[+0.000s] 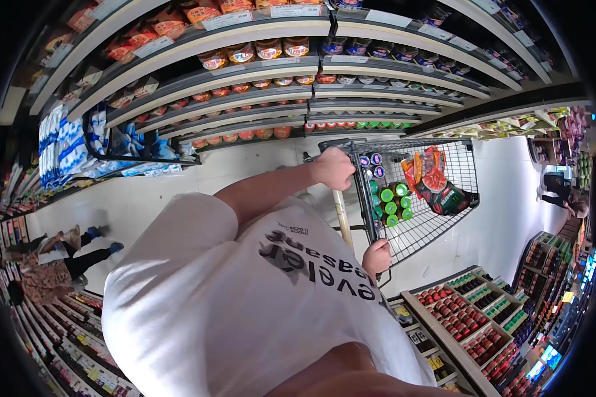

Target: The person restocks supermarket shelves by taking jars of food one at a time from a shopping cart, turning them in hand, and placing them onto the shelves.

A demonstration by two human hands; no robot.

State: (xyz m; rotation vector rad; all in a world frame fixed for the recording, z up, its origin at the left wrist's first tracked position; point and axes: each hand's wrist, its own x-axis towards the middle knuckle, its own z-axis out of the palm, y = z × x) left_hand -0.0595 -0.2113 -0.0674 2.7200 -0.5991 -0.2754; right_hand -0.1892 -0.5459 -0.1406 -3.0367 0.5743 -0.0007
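Two bare hands are gripping the shopping cart (420,238): the left hand (336,168) is curling closed at the pale bar (342,215), the right hand (377,257) around the cart's dark near edge. The angular, wire-mesh cart is standing before the person, its long axis running outward, front pointing away. Inside it, round green-topped containers (391,208) are clustering beside a glossy orange-and-dark packet (437,182).

In the black wire shopping cart (366,205), green-lidded round jars (391,208) are placed to the right of blue round containers (377,159), with red-and-black printed packs (436,181) laid ahead of both, while long grey metal shelves (364,71) are ranged on the cart's left.
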